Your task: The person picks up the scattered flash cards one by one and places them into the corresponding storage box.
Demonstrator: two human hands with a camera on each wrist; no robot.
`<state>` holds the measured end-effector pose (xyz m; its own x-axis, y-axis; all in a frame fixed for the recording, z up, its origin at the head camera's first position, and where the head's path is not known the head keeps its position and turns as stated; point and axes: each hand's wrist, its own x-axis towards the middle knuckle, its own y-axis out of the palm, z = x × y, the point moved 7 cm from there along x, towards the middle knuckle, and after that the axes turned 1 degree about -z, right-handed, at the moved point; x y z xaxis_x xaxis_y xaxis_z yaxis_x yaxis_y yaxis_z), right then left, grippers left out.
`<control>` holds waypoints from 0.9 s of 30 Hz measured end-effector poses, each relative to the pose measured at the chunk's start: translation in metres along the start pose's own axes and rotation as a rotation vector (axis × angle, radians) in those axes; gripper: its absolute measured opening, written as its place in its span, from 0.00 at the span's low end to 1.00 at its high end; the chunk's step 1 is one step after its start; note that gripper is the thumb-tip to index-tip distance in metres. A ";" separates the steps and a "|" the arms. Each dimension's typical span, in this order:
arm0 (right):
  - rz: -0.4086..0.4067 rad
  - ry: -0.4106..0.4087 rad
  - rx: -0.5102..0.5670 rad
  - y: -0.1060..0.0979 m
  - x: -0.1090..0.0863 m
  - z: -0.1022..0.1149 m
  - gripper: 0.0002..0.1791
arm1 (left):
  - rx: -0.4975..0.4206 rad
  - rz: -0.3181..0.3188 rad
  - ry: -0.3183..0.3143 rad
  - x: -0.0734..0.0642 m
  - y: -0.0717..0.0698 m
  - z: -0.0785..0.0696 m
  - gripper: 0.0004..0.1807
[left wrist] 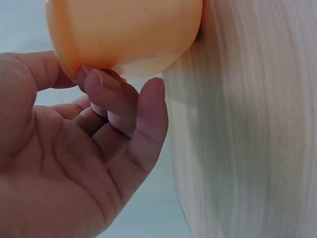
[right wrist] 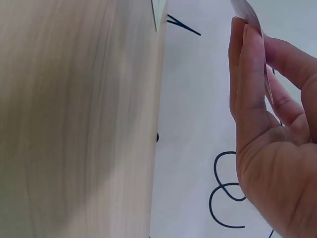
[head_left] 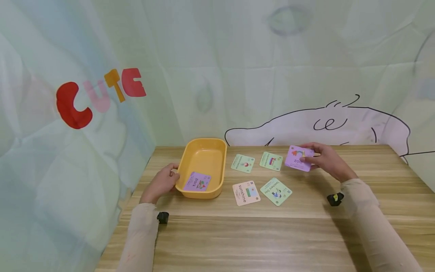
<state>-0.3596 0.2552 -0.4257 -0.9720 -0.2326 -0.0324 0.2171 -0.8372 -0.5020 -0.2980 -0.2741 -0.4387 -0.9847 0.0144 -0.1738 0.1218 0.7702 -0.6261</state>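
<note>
My left hand (head_left: 163,184) grips the near left side of a yellow plastic tray (head_left: 222,166). The left wrist view has the thumb and index finger at the tray's rim (left wrist: 58,42). Inside the tray lies a purple "park" card (head_left: 197,181). My right hand (head_left: 326,158) pinches a purple "zoo" card (head_left: 295,160) between thumb and fingers. This card (right wrist: 268,82) is held up off the table, seen edge-on in the right wrist view. Left of it a green card (head_left: 271,161) with a small picture lies on the table.
Another green card (head_left: 242,163) lies beside the tray. Nearer are a cream "sunshine" card (head_left: 246,193) and a green "Teachers' Day" card (head_left: 276,192). The wooden table (head_left: 258,241) ends at a printed curtain (head_left: 190,75) behind and to the left.
</note>
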 end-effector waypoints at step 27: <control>-0.003 -0.003 0.035 0.023 0.007 0.030 0.30 | 0.002 0.002 -0.014 0.002 0.001 0.001 0.22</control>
<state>-0.3588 0.2197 -0.4110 -0.9725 -0.2312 -0.0284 0.2170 -0.8549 -0.4712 -0.2997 -0.2741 -0.4399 -0.9826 0.0065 -0.1855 0.1236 0.7686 -0.6277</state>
